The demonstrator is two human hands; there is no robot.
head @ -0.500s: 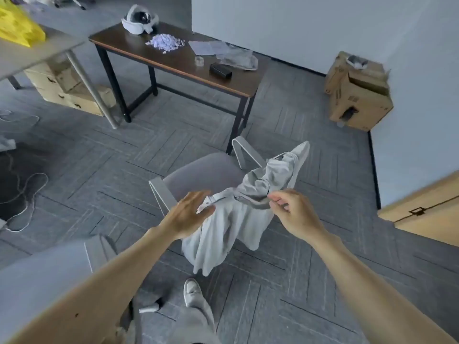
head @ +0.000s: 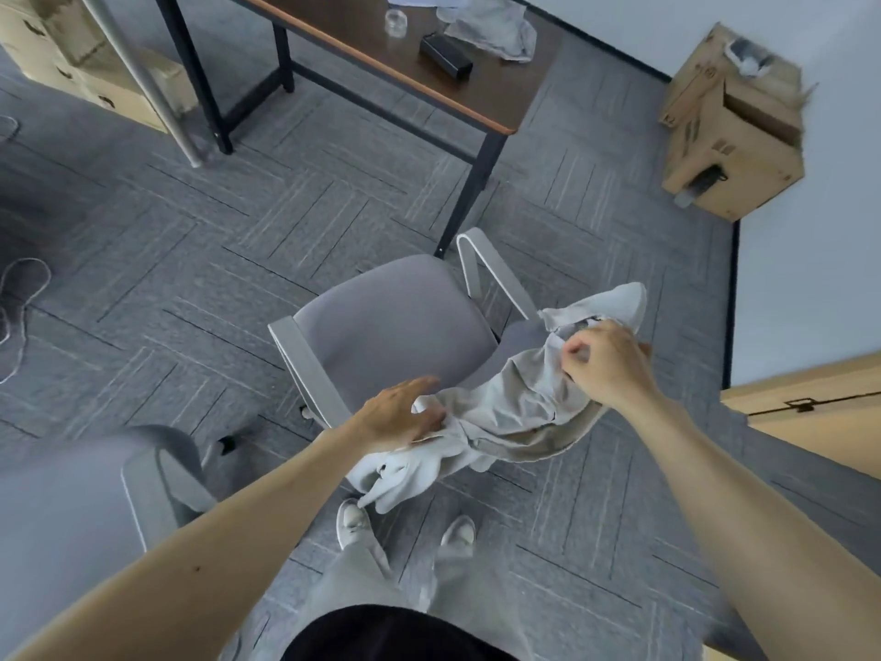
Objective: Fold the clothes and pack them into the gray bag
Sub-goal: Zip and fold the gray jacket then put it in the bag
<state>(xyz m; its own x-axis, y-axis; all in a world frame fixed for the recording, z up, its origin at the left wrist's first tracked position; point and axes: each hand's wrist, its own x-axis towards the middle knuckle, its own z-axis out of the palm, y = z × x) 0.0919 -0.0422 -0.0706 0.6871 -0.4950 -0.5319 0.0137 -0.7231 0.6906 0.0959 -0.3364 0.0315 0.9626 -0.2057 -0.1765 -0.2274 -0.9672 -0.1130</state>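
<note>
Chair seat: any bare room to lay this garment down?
Yes. The gray seat between its two white armrests is bare. Its near right corner is crowded by the garment gripped by the left hand and right hand. The table end is cluttered.

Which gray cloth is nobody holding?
The crumpled cloth lying on the brown table. The light garment is held by the left hand and right hand above the chair.

Light: soft, even, cool-toned; source not in view.
Shadows: faint, diffuse, under desk & chair.
Blur: motion smear on right hand & cardboard box edges.
Distortion: wide-angle; carpet lines & wall bend twd frame edges.
Contrast: low; pale garment nearly blends w/ the gray chair.
Focus: second chair, bottom-left, soft.
</note>
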